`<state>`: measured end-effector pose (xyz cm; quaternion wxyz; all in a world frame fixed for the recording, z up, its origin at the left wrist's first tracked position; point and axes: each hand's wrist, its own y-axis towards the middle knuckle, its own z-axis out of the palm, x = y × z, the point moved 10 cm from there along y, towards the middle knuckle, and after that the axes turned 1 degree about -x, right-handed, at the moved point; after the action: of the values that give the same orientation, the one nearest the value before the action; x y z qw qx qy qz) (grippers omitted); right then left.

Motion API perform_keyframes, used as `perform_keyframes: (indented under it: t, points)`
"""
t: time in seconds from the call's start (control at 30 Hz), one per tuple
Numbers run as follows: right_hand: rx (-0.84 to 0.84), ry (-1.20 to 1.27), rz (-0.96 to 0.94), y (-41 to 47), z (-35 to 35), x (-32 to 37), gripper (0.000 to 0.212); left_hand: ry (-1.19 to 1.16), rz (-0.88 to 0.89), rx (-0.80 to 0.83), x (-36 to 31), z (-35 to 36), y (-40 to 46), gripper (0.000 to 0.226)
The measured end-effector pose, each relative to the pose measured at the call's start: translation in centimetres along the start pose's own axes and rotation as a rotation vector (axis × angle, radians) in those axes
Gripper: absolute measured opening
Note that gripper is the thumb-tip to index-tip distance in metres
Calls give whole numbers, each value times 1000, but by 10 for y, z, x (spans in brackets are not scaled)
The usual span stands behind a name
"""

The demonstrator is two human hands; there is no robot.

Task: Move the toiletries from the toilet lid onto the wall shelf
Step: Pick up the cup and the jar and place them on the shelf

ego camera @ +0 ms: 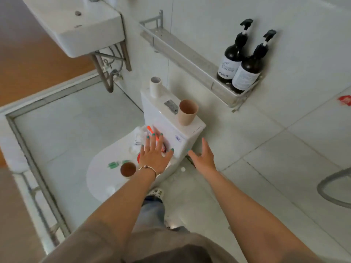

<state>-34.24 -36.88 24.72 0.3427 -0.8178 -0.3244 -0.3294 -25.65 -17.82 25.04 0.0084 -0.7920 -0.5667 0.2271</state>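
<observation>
1. Both bare forearms reach forward and down from the bottom edge, over a grey-clad lap and a jeans leg.
2. The left hand [154,155], with a thin bracelet at the wrist, is stretched palm down with fingers straight and spread wide above the back of the toilet lid [106,179]; it holds nothing, and whether the fingertips touch the items beneath cannot be told.
3. The right hand [204,158] hangs in the air just right of the toilet, fingers straight and loosely apart, holding nothing.
4. On the lid lie a brown cup [128,169], a green packet [114,165] beside it, and, partly under the left hand, a clutter of white and orange toiletries [150,130], too blurred to name.
5. On the cistern [190,133] behind stand a beige cup [187,112] and a white cup [155,87], well apart.
6. The wall shelf [182,54] above carries two dark pump bottles [240,61] at its right end, touching each other.
</observation>
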Motion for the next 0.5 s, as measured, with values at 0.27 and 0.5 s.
perform_keyframes:
  t: [0.27, 0.5]
  points:
    - [218, -212, -1, -13, 71, -8, 77, -35, -212, 168, 100, 32, -46, 78]
    - [317, -254, 51, -14, 130, -22, 72, -95, -334, 260, 176, 71, -68, 80]
